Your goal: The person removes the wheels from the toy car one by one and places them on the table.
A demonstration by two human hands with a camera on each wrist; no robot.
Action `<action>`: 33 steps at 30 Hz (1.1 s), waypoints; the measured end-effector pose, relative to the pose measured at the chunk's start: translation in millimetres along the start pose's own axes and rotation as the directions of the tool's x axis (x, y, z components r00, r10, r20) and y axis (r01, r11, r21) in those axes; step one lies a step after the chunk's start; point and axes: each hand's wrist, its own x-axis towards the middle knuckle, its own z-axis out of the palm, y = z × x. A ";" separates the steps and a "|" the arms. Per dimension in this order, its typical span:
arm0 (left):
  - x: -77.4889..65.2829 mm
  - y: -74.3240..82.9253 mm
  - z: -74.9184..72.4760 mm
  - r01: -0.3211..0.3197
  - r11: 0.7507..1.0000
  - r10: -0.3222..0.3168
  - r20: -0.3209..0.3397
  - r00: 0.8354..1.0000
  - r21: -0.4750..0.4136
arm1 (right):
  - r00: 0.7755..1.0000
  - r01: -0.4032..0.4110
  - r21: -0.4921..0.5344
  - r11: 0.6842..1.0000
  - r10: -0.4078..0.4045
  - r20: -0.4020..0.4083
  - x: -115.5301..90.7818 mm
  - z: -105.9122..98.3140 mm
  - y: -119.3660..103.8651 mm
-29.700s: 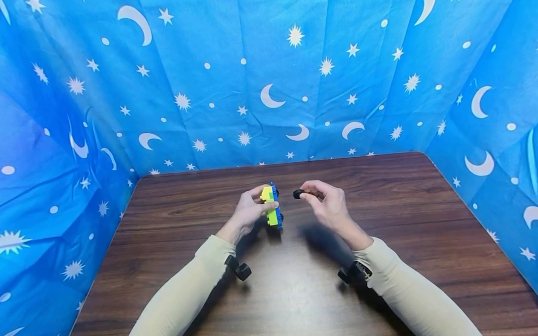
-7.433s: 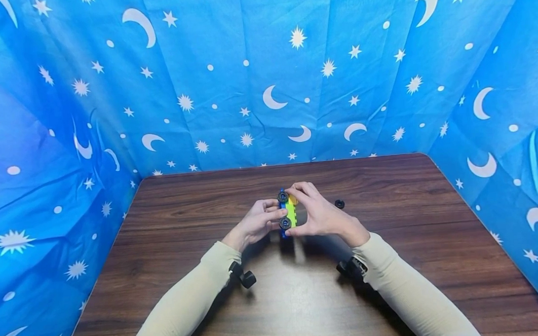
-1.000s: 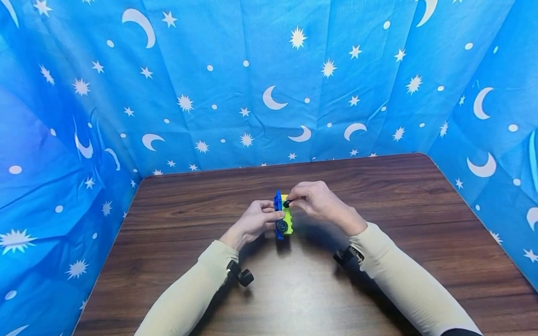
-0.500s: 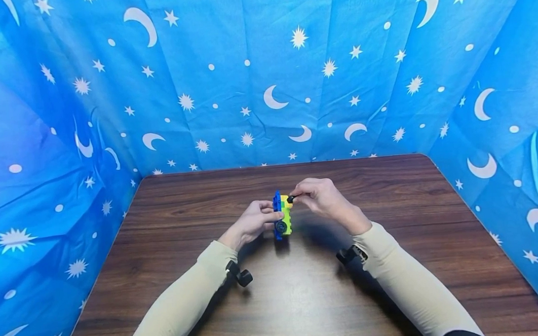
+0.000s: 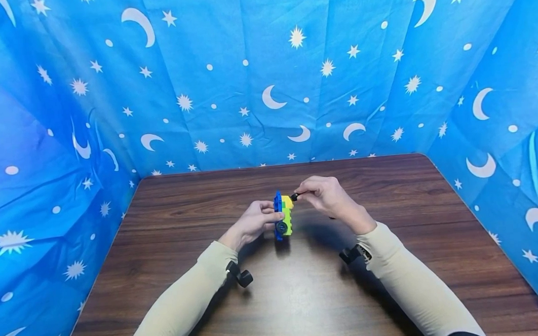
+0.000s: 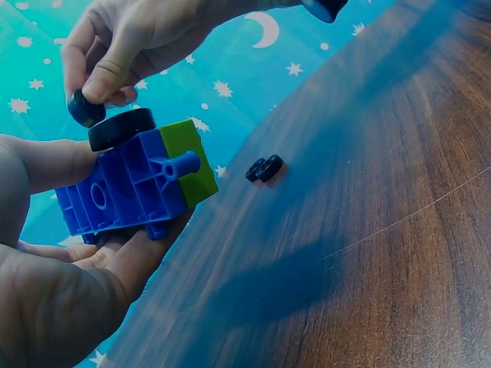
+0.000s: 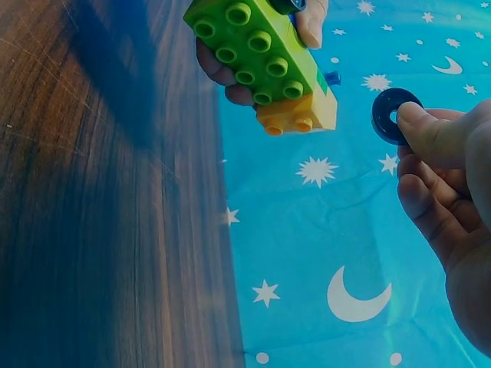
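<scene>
My left hand (image 5: 253, 222) grips a toy car (image 5: 287, 227) with a blue wheeled base, lime green studded bricks and a yellow brick at its far end. The car is turned on its side above the table. A black wheel (image 6: 123, 129) sits on the base, while a blue axle peg (image 7: 332, 78) by the yellow brick is bare. Just right of the yellow end, my right hand (image 5: 325, 196) pinches another black wheel (image 7: 381, 124) between thumb and forefinger, apart from the car in the right wrist view.
Two loose black wheels (image 6: 267, 167) lie together on the dark wood table (image 5: 285, 299), seen in the left wrist view. A blue curtain (image 5: 228, 89) with moons and stars stands around the table's back and sides.
Since 7.4 s ago, one wheel has come off the car's facing side. Over the last second, my right hand has drawn its wheel rightward, away from the car. My left hand stays nearly still.
</scene>
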 end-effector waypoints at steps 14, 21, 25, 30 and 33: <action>-6.4 5.5 2.4 0.007 1.000 -0.007 0.005 1.000 -0.001 | 0.998 0.005 -0.023 1.000 -0.007 -0.055 -6.3 -10.0 11.5; -6.3 3.9 0.3 0.012 1.000 -0.012 0.003 1.000 -0.004 | 0.999 -0.026 -0.041 0.999 0.024 -0.048 -11.3 -15.9 13.5; -7.0 3.4 -0.3 0.012 1.000 -0.012 0.012 1.000 -0.001 | 0.997 -0.053 -0.049 0.997 0.050 -0.051 -14.2 -19.4 15.3; -8.2 3.6 0.0 0.016 1.000 -0.016 0.010 1.000 -0.004 | 0.996 -0.079 -0.090 0.993 0.075 -0.045 -18.0 -23.2 17.4; -8.8 2.6 0.3 0.012 1.000 -0.012 0.011 1.000 -0.006 | 0.994 -0.100 -0.099 0.990 0.096 -0.044 -20.8 -25.2 17.9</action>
